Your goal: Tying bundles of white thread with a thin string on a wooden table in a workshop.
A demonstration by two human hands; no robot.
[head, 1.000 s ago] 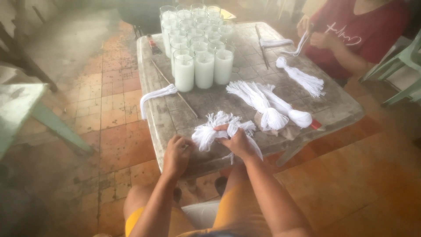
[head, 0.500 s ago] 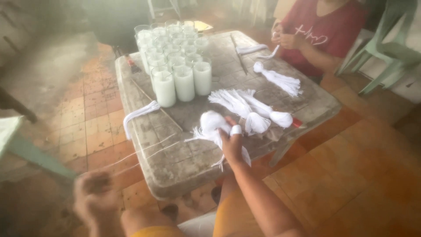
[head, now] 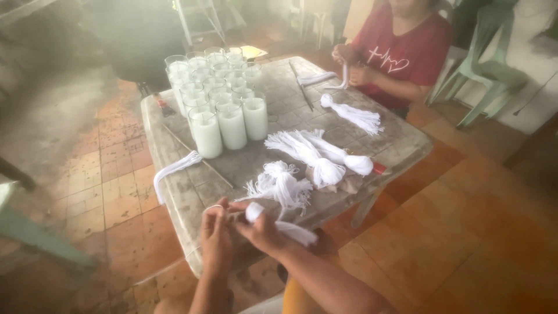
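Hands meet at the near edge of the tabletop [head: 174,197]. Right hand [head: 261,229] grips a white string bundle [head: 285,228], fingers wrapped round its folded end; the loose tail lies out to the right, over the wrist. Left hand [head: 216,235] is pinched on a thin strand coming off that bundle, though the view is hazy, so the exact finger contact is hard to tell. Both hands are close together, nearly touching.

Just beyond them on the tabletop: a frayed white tassel [head: 279,183], then two longer tied bundles [head: 317,157] lying side by side. Another loose hank [head: 174,170] hangs over the left edge. Cluster of glass candle jars [head: 218,96] filled with white wax stands at the far left part, with thin sticks [head: 200,160] lying beside them.

Across the tabletop, a person in a red shirt [head: 401,58] holds string in both hands, with one more tassel [head: 354,115] lying in front of them.
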